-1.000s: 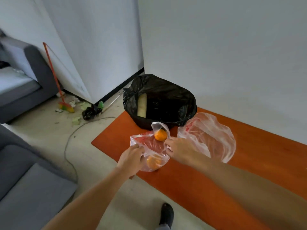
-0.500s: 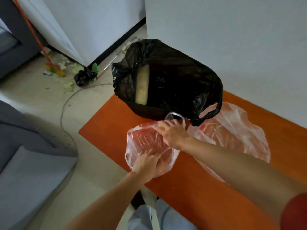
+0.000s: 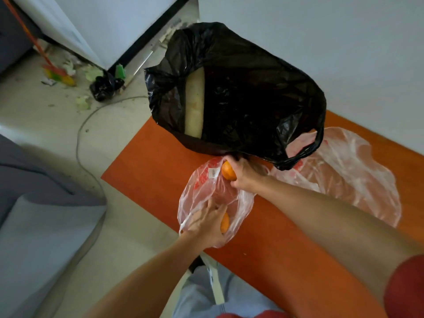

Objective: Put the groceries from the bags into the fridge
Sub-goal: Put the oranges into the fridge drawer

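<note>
Head: clear bag (image 3: 213, 198) holds oranges (image 3: 225, 222); black bag (image 3: 247, 95) maybe radish (image 3: 194, 104)

On the table (image 3: 286, 260) a thin bag (image 3: 206, 196) lies between the two hands. The right hand (image 3: 244, 174) grips one fruit (image 3: 227, 171) at the bag's far end; a second fruit (image 3: 224, 222) sits just right of the left hand's (image 3: 207, 222) fingers. Beyond the right fingertips stands a big bag (image 3: 252, 95) with a long vegetable (image 3: 194, 102) inside, at its left. Another thin bag (image 3: 348, 175) lies right of the right hand.
</note>
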Demonstrator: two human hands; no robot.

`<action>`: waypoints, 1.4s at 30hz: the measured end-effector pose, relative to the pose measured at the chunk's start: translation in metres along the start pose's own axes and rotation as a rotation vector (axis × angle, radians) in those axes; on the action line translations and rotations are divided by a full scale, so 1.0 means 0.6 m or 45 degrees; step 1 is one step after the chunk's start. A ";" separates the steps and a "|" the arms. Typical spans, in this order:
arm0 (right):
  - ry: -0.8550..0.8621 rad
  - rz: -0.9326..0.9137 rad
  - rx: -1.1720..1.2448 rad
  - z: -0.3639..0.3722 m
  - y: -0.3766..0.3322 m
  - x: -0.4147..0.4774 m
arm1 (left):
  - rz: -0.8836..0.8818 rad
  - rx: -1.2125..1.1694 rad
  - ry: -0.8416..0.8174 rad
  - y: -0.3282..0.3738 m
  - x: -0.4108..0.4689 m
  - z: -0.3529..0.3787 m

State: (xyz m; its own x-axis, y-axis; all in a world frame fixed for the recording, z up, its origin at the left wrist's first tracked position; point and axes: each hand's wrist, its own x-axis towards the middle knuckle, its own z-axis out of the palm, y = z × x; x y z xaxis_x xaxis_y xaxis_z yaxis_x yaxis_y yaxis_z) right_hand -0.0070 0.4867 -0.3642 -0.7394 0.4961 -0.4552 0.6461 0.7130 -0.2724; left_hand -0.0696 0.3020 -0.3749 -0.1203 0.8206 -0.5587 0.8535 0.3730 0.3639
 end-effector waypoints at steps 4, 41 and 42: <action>0.077 0.042 -0.028 -0.014 0.002 -0.028 | 0.082 0.012 0.141 -0.016 -0.005 -0.034; 0.873 1.184 0.065 0.103 -0.135 -0.818 | 1.454 0.570 0.399 0.333 -0.276 -0.093; 0.889 1.242 0.063 0.127 -0.142 -0.868 | 1.534 0.608 0.385 0.367 -0.303 -0.063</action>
State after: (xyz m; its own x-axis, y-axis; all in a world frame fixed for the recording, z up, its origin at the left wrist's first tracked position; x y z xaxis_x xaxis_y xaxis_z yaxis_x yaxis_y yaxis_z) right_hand 0.3373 0.1300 -0.1686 0.1323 0.9890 0.0660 0.9863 -0.1248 -0.1079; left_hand 0.1212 0.2514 -0.1647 0.7768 0.6150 0.1353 0.5910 -0.7862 0.1807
